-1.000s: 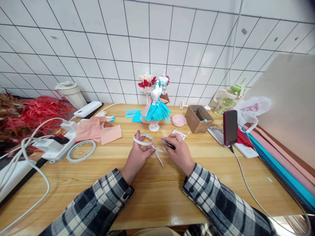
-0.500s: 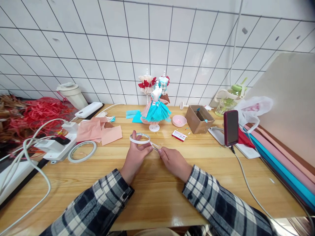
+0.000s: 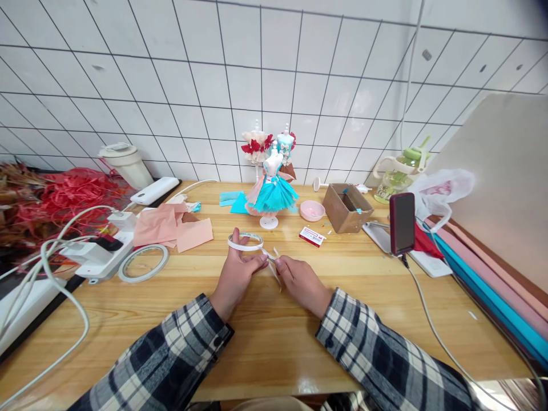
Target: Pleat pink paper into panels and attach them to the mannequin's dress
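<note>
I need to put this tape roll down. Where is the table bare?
Bare wood lies right of the right hand, short of the phone cable. Crowded: left, by the large tape ring and pink paper; behind, round the doll stand and cardboard box.

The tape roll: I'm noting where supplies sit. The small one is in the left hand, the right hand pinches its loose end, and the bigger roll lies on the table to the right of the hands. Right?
One detail is off. The head view shows the bigger roll on the table to the left of the hands, near the pink paper. The small tape roll is in the left hand, and the right hand pinches its loose end.
</note>
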A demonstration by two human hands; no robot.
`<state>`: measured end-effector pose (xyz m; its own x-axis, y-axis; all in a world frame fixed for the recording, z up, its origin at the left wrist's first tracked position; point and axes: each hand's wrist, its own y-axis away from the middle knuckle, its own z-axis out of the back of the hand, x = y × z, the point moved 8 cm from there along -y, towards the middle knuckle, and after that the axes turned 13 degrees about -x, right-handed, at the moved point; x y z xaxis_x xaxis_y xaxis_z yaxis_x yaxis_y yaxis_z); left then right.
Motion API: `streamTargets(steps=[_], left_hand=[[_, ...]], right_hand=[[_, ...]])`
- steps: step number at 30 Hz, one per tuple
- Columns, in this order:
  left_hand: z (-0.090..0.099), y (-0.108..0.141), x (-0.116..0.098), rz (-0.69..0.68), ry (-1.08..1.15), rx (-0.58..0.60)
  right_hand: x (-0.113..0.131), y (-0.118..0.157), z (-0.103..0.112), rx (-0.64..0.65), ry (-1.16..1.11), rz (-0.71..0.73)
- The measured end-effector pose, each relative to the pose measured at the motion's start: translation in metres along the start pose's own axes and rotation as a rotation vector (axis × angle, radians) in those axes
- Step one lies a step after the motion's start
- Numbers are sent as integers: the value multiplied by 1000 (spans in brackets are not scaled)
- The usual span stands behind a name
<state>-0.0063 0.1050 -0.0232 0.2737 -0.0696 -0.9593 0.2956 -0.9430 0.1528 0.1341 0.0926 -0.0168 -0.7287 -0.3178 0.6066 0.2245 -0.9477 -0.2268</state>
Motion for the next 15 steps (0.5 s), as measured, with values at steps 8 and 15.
streamTargets(steps=[8, 15], left_hand=[[-1, 1, 1, 4, 7, 5], [-5, 4, 3, -39, -65, 45]], right_hand=[[1, 0, 2, -26, -31, 2], [2, 0, 1, -18, -6, 3]])
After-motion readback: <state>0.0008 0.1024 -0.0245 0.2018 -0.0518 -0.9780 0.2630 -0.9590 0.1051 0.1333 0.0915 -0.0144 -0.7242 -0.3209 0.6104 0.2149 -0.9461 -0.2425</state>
